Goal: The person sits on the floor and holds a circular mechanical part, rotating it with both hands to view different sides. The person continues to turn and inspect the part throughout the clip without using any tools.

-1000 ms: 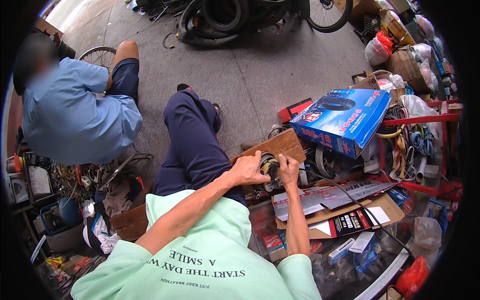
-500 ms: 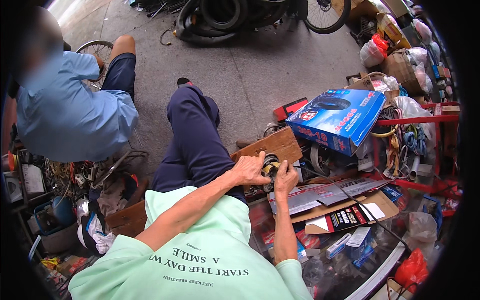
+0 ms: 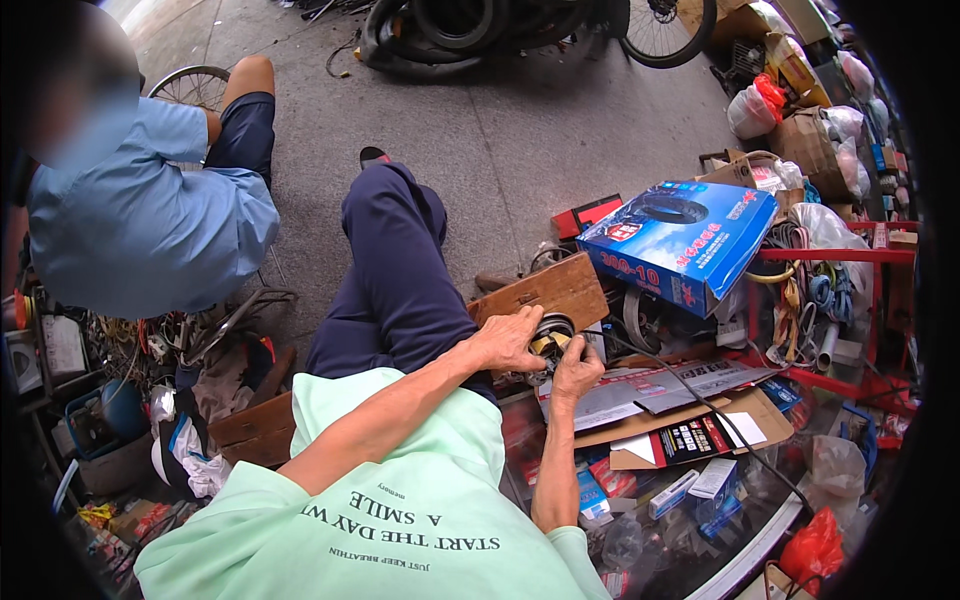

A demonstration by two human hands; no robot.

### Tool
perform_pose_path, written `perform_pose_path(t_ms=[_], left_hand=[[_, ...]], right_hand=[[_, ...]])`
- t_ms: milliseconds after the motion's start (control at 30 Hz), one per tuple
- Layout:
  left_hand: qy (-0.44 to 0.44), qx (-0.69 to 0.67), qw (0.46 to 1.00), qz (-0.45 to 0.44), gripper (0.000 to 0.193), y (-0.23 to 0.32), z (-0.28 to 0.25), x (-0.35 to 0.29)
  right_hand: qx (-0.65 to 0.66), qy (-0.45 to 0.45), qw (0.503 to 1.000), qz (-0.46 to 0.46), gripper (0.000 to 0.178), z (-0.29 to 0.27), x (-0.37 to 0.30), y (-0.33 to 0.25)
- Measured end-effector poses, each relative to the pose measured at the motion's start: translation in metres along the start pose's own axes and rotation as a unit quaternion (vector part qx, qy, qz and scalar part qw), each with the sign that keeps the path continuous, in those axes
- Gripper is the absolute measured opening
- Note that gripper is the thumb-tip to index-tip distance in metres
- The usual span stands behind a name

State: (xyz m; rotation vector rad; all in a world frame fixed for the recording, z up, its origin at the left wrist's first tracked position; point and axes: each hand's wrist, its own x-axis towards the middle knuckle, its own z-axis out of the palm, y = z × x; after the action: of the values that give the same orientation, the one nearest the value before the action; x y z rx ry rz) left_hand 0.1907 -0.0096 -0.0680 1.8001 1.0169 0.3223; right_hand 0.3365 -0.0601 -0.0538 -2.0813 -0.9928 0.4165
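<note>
Above the wooden board [image 3: 545, 288] beside my right knee, both hands meet at a small round part [image 3: 555, 323] with a dark metallic rim and a yellow piece inside. My left hand [image 3: 510, 338] grips its left side, fingers curled and thumb toward the middle. On the other side my right hand [image 3: 577, 370] is closed, its thumb and fingertips pinching near the part's lower right edge. A black cable [image 3: 690, 385] runs from beside the part to the lower right. My fingers cover much of the part, so its exact kind is unclear.
A blue tire box [image 3: 680, 240] lies right of the board. Flattened cardboard [image 3: 690, 440] and small boxes [image 3: 713, 480] cover a glass-topped surface. A red rack [image 3: 840, 255] holds straps. At left sits a person in a blue shirt [image 3: 150, 215]; black tires [image 3: 450, 30] lie ahead.
My left hand has shifted slightly, so more of the round part's rim shows. My right hand has turned a little at its lower edge. The whole view has moved slightly.
</note>
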Motion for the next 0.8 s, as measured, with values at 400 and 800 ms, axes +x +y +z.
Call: perform_pose_path(t_ms=[400, 800], left_hand=[[-0.034, -0.116, 0.980, -0.156, 0.075, 0.006, -0.012, 0.003], [0.001, -0.084, 0.977, -0.198, 0.074, -0.002, -0.014, 0.007]], right_hand=[[-0.079, 0.043, 0.991, -0.094, 0.038, 0.013, -0.002, -0.006], [-0.149, -0.006, 0.989, -0.011, 0.051, 0.024, 0.011, -0.025]])
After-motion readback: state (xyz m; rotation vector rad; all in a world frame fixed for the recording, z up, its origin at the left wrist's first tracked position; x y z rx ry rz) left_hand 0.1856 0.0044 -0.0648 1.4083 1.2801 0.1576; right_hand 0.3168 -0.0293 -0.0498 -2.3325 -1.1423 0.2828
